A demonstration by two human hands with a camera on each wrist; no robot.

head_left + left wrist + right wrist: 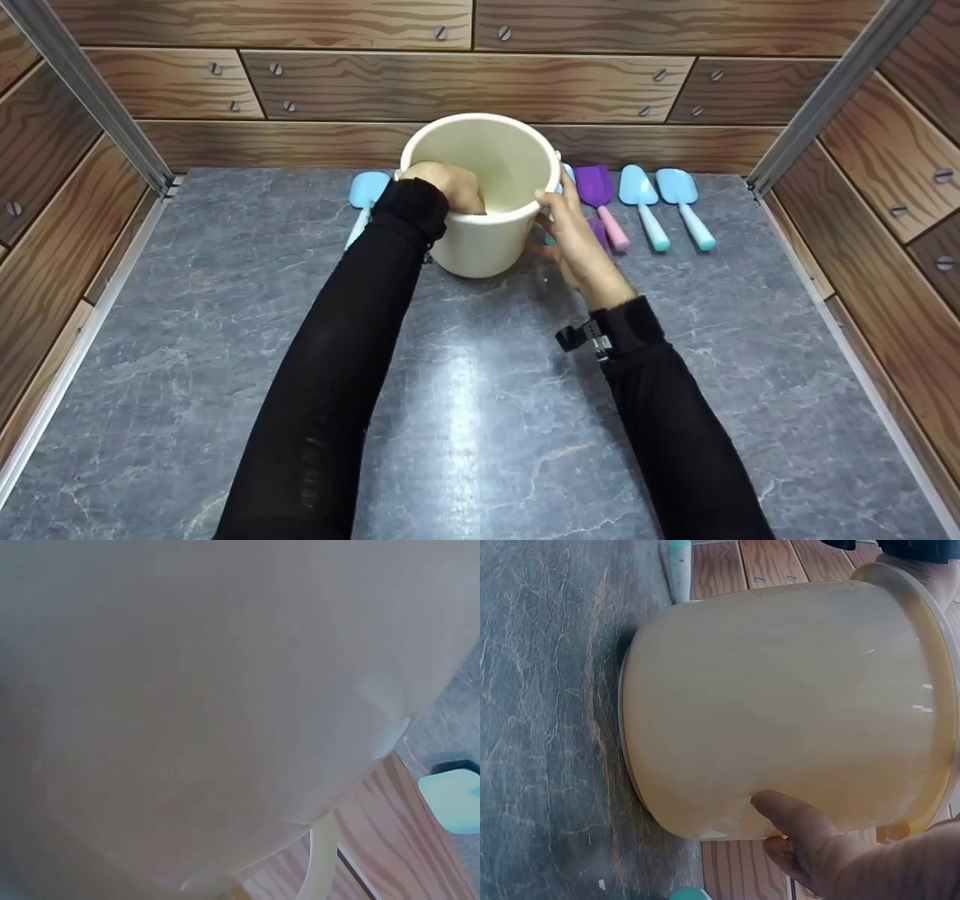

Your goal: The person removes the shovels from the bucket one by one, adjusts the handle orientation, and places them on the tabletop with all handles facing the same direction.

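A cream plastic bucket [480,251] stands upright on the grey floor near the back wall. My left hand [450,184] reaches over its near-left rim, and the fingers are hidden inside. My right hand [577,240] holds the bucket at its right side, with one digit at the rim and others against the outer wall. In the right wrist view, fingertips [780,810] touch the bucket's outside. A pale surface of the bucket [225,690] fills most of the left wrist view, with part of its curved handle [322,859] below; no hand shows there.
A blue toy shovel [369,189] lies left of the bucket. To the right lie a purple shovel [595,185] with a pink handle and two blue shovels [637,185] [677,186] with teal handles. More shovel parts are partly hidden behind my right hand. Wood-patterned walls [465,86] surround the floor.
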